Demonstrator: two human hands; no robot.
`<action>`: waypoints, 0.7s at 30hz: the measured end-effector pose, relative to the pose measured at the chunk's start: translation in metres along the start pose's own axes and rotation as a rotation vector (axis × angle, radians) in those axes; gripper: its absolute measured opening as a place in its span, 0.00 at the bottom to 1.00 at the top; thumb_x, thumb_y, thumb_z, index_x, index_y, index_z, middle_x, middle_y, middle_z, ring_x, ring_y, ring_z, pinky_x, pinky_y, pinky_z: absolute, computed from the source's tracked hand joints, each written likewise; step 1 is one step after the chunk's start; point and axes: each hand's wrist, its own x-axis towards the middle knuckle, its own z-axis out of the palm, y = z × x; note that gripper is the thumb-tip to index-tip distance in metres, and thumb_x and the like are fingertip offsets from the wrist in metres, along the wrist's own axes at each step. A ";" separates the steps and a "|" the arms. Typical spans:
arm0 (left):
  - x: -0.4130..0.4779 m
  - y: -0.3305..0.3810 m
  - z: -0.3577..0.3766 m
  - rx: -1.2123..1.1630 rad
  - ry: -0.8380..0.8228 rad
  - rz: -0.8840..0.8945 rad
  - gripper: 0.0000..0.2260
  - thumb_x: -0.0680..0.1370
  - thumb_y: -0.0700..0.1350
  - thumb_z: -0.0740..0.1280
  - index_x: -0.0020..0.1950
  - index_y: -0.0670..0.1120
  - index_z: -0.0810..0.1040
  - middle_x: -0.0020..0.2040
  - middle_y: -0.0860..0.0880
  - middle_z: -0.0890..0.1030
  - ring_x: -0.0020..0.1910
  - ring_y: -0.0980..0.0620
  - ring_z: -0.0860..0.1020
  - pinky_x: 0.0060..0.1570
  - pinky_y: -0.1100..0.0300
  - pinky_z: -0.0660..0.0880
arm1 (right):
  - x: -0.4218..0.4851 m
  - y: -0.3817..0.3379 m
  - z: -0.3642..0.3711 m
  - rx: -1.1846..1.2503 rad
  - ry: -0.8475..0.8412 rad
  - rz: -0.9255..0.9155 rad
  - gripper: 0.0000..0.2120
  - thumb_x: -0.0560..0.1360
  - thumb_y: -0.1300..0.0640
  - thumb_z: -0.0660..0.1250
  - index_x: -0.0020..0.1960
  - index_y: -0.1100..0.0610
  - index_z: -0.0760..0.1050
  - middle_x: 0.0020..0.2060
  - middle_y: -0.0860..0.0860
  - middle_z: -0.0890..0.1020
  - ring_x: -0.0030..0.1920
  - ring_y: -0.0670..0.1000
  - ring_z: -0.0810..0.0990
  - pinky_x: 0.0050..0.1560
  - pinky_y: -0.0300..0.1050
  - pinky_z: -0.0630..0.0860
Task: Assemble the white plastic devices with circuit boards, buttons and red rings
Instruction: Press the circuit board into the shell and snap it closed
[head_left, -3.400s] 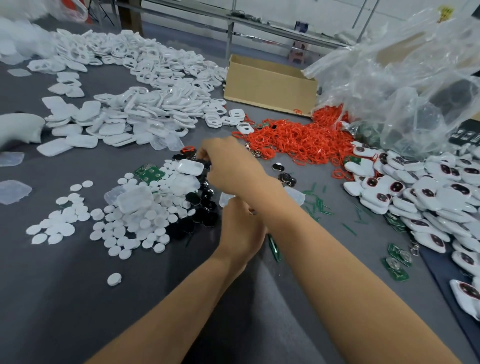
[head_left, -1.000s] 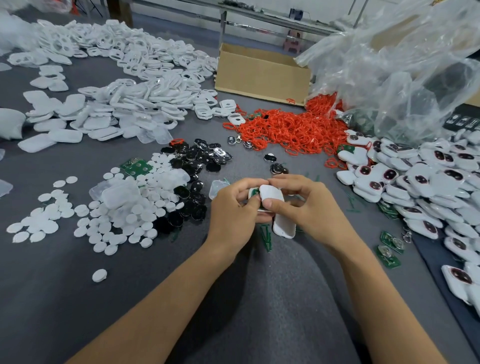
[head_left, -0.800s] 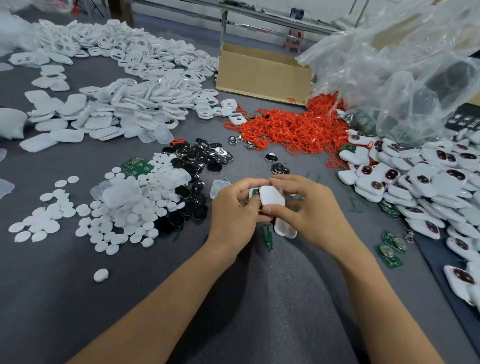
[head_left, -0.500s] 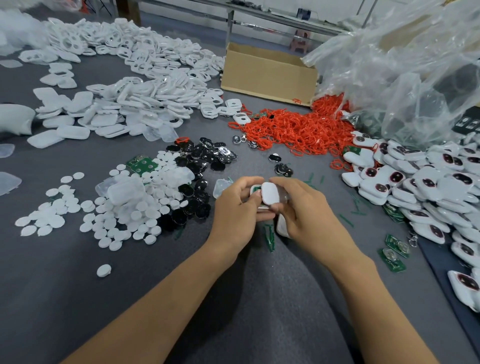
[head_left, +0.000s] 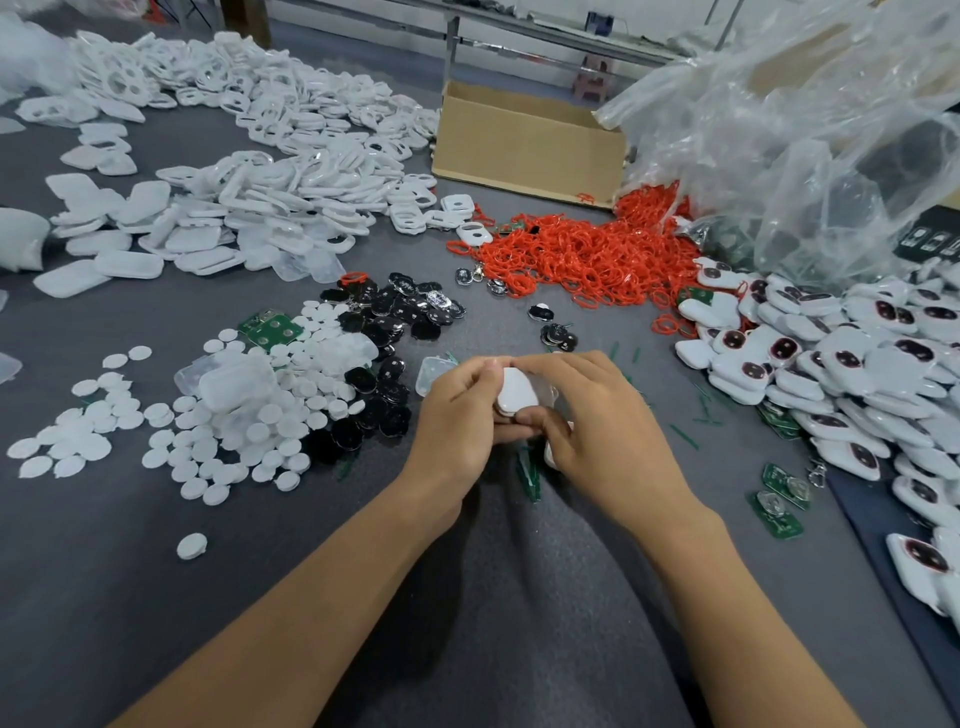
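Observation:
Both hands meet over the middle of the grey table around one white plastic device (head_left: 516, 396). My left hand (head_left: 457, 421) grips it from the left with curled fingers. My right hand (head_left: 597, 421) pinches it from the right, thumb on its near edge. Another white shell part (head_left: 550, 452) shows under my right palm, mostly hidden. Red rings (head_left: 587, 254) lie in a heap beyond. Black buttons (head_left: 395, 317) and white round discs (head_left: 244, 431) are piled to the left, with a green circuit board (head_left: 270, 327) among them.
Finished white devices (head_left: 852, 374) are heaped at the right, with loose green boards (head_left: 779, 499) near them. White shell halves (head_left: 249, 208) cover the far left. A cardboard box (head_left: 524, 145) and a clear plastic bag (head_left: 810, 135) stand at the back.
My right hand came back from the black buttons to meet the left. Both hands have since closed in tighter round the white device, whose top shell now sits lower between the fingers.

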 end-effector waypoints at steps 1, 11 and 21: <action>0.000 -0.001 0.000 0.014 -0.002 0.001 0.13 0.84 0.40 0.55 0.58 0.37 0.78 0.50 0.34 0.80 0.42 0.46 0.78 0.41 0.60 0.82 | 0.000 0.000 0.000 0.020 0.002 0.012 0.18 0.73 0.60 0.70 0.62 0.52 0.76 0.55 0.48 0.81 0.55 0.55 0.76 0.53 0.51 0.74; 0.004 -0.006 -0.004 0.035 0.015 0.032 0.10 0.82 0.38 0.59 0.56 0.35 0.79 0.49 0.35 0.82 0.39 0.47 0.82 0.42 0.55 0.83 | 0.007 0.005 -0.002 0.233 0.019 0.123 0.20 0.66 0.64 0.76 0.55 0.50 0.82 0.39 0.48 0.81 0.37 0.45 0.75 0.41 0.30 0.69; 0.002 -0.009 -0.004 0.058 0.001 0.107 0.10 0.82 0.36 0.58 0.54 0.39 0.79 0.46 0.41 0.83 0.37 0.50 0.83 0.40 0.57 0.83 | 0.005 0.006 -0.003 0.532 0.012 0.246 0.20 0.66 0.64 0.76 0.54 0.47 0.81 0.35 0.53 0.76 0.35 0.44 0.70 0.39 0.39 0.69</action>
